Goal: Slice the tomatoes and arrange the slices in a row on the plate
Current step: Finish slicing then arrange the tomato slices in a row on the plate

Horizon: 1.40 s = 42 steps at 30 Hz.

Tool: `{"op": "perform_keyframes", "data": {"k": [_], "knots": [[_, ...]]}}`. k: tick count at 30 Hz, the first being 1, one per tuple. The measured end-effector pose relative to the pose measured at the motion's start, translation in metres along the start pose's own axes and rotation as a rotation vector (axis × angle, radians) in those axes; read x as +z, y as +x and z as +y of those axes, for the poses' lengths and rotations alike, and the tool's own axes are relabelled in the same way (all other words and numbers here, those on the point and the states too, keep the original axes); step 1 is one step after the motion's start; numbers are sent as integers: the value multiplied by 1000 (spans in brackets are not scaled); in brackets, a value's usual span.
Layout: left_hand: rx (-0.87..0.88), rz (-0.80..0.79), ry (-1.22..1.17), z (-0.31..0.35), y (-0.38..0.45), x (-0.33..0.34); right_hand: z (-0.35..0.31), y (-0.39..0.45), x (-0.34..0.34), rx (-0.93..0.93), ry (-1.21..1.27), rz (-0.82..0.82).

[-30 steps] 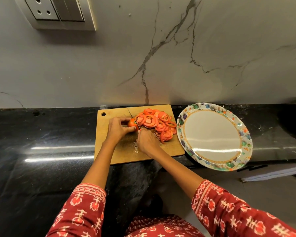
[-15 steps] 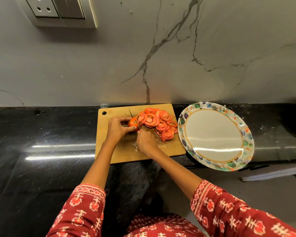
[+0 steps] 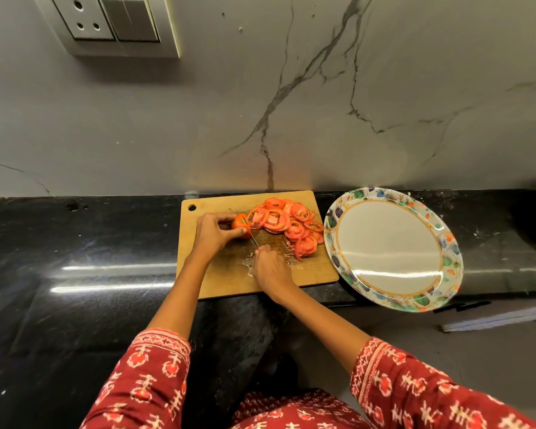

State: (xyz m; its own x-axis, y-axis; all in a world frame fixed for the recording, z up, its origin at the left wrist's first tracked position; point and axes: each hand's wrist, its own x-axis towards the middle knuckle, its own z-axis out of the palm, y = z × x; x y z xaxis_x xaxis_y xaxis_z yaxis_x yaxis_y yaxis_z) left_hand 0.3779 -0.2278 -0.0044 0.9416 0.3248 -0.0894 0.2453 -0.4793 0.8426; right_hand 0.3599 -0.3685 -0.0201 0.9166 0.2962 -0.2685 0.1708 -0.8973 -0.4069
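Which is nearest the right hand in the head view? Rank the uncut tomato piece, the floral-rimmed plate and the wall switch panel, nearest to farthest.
From the right hand:
1. Uncut red tomato piece, up and to the left on the wooden cutting board, held by the left hand.
2. Floral-rimmed white oval plate, to the right on the black counter.
3. Grey wall switch panel, far up on the wall.

Dim warm light, glare streaks on black counter [image 3: 75,274], wide-angle bending, soft edges
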Motion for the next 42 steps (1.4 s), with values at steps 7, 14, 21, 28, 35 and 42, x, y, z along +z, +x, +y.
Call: {"op": "perform_keyframes", "data": {"k": [7, 14, 21, 28, 35, 42], "knots": [[13, -20, 15, -1, 1, 0, -9, 14, -3, 32, -53, -42], [-17, -28, -18, -3, 9, -1, 15, -6, 4, -70, -290, 161], [-45, -68, -54, -8, 5, -3, 17, -7, 7, -75, -336, 141], [4, 7, 66, -6, -3, 20, 18, -4, -6, -134, -244, 52], [-63, 9, 80, -13, 9, 9, 34, -18, 7, -86, -332, 123], [-63, -34, 233, -18, -3, 12, 27, 3, 0, -90, -207, 96]]}}
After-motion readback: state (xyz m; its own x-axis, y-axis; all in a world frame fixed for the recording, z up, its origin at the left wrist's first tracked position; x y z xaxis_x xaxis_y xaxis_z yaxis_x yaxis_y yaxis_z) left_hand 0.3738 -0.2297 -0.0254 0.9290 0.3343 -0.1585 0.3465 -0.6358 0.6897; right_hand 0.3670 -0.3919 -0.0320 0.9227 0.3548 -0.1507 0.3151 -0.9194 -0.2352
